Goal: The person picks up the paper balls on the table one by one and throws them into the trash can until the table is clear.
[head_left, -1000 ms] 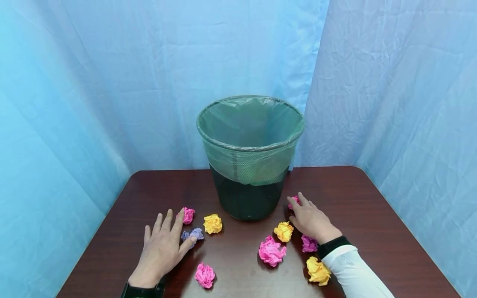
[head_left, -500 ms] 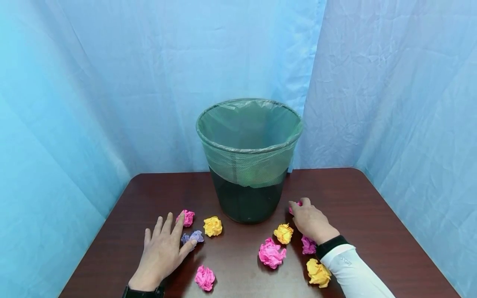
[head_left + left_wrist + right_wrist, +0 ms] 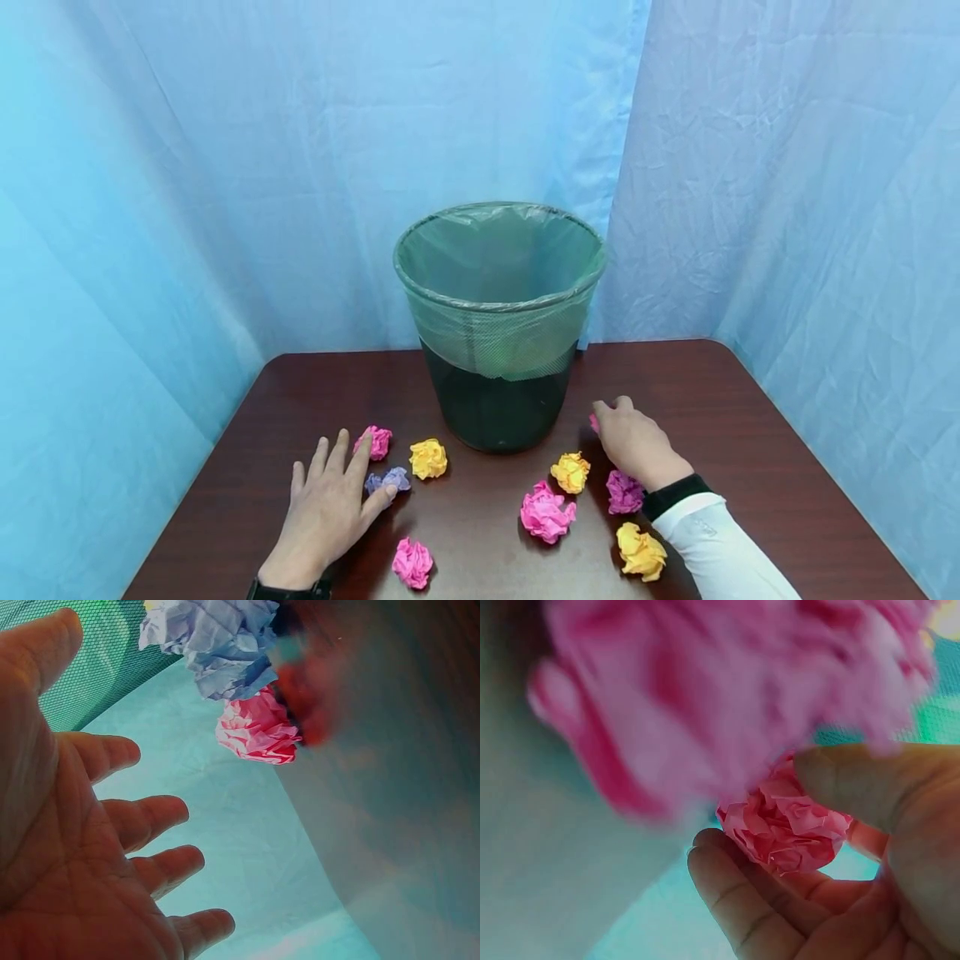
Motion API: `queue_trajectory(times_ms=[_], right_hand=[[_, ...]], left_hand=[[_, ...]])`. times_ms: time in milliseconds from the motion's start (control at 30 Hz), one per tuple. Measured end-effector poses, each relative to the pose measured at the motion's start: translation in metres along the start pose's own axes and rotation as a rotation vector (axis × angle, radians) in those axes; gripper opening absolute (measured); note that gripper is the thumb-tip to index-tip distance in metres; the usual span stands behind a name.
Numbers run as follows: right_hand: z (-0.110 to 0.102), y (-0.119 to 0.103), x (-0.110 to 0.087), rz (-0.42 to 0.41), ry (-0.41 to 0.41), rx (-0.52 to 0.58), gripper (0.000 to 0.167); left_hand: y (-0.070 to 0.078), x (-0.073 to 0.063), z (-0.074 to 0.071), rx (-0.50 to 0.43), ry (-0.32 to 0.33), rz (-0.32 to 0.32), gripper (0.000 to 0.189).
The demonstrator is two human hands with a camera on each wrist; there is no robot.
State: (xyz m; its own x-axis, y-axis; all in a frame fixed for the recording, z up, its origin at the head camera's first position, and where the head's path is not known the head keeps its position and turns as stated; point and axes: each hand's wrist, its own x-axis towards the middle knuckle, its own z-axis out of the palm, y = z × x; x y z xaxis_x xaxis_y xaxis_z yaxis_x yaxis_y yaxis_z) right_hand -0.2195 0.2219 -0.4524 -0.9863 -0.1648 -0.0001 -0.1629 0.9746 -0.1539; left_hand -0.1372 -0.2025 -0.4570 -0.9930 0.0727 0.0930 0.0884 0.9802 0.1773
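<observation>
A: Over on the right, a small, crumpled ball of bright pink paper (image 3: 594,423) is being pinched by the bare right hand (image 3: 633,442), between the thumb and the curled fingers!

B: And where is it being held?

A: Near the foot of the dark, round mesh bin (image 3: 498,408), on its right-hand side. Whether the smooth, reddish-brown tabletop (image 3: 690,392) is being touched by it can't be told.

B: What about the bare left hand (image 3: 322,508)?

A: Being held spread, palm down, nothing being gripped! A crumpled lavender-blue paper ball (image 3: 396,477) is lying just beside the thumb, a gap being shown in the left wrist view.

B: How is the pink one being rated for handling?

A: As very light, soft and springy; hardly slippery, what with all those creases. Some squashing is being expected under a hard squeeze, but no real damage.

B: The best hold?

A: Opposite sides of the widest part are being favoured, fingertips being settled into the folds.
</observation>
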Motion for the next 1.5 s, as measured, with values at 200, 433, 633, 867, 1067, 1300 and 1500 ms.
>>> queue_trajectory(times_ms=[200, 433, 633, 867, 1067, 1300, 1500], right_hand=[[-0.026, 0.002, -0.003, -0.036, 0.132, 0.027, 0.044], [-0.060, 0.004, -0.007, -0.099, 0.286, 0.033, 0.047], [-0.091, 0.001, -0.012, -0.172, 0.467, 0.013, 0.040], [-0.127, -0.007, -0.015, -0.184, 0.558, 0.042, 0.041], [-0.154, -0.015, -0.019, -0.267, 0.686, 0.064, 0.042], [-0.182, -0.031, -0.020, -0.323, 0.721, 0.082, 0.049], [-0.195, -0.047, -0.016, -0.373, 0.735, 0.081, 0.054]], left_hand=[[0.001, -0.001, -0.005, -0.016, 0.042, 0.036, 0.086], [0.005, 0.000, -0.013, -0.027, 0.078, 0.061, 0.086], [0.008, 0.001, -0.018, -0.034, 0.125, 0.096, 0.085], [0.011, 0.001, -0.023, -0.029, 0.147, 0.121, 0.085], [0.014, 0.003, -0.028, -0.031, 0.148, 0.147, 0.084], [0.021, 0.006, -0.035, -0.019, 0.162, 0.167, 0.085], [0.029, 0.010, -0.043, -0.020, 0.172, 0.179, 0.087]])
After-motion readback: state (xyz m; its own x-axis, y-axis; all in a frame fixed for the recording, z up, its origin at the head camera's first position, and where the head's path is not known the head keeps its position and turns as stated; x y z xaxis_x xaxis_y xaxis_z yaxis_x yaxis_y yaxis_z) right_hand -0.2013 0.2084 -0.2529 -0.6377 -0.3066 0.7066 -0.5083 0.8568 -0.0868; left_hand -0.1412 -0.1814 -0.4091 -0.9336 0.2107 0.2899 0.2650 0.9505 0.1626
